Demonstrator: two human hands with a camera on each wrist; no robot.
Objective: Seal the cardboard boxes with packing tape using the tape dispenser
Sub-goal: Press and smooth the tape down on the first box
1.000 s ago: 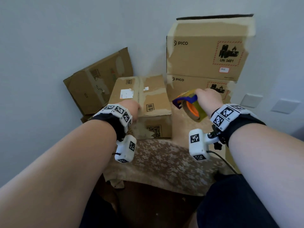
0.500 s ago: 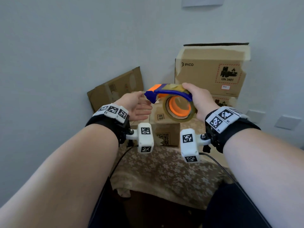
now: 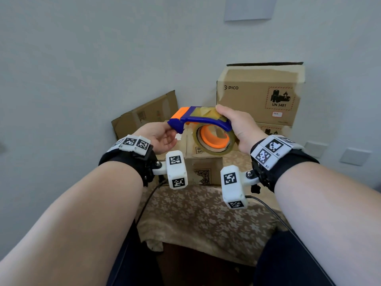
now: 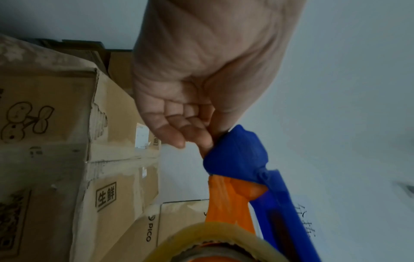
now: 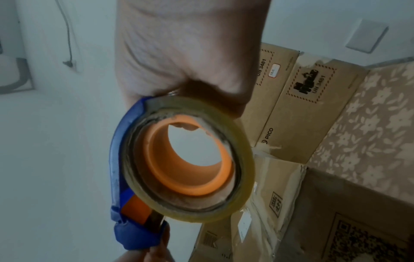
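My right hand [image 3: 233, 129] grips a blue and orange tape dispenser [image 3: 198, 117] from the right, held level in the air above the small cardboard box [image 3: 203, 162]. Its roll of clear tape [image 3: 232, 141] hangs under the blue frame. In the right wrist view that hand [image 5: 190, 85] is wrapped over the roll [image 5: 243, 159]. My left hand [image 3: 170, 134] pinches the dispenser's blue front end; the left wrist view shows its fingertips [image 4: 202, 141] on the blue tip [image 4: 237, 152]. The small box [image 4: 56, 141] stands on the table below.
Two stacked PICO boxes [image 3: 257, 93] stand at the back right against the wall. A worn box [image 3: 148, 114] leans at the back left. The table carries a floral cloth [image 3: 206, 219]. Cables from the wrist cameras hang over its front edge.
My left hand has left the small box's top and come up to pinch the dispenser's blue end. My right hand has raised the dispenser and turned it level. The head view has tilted upward.
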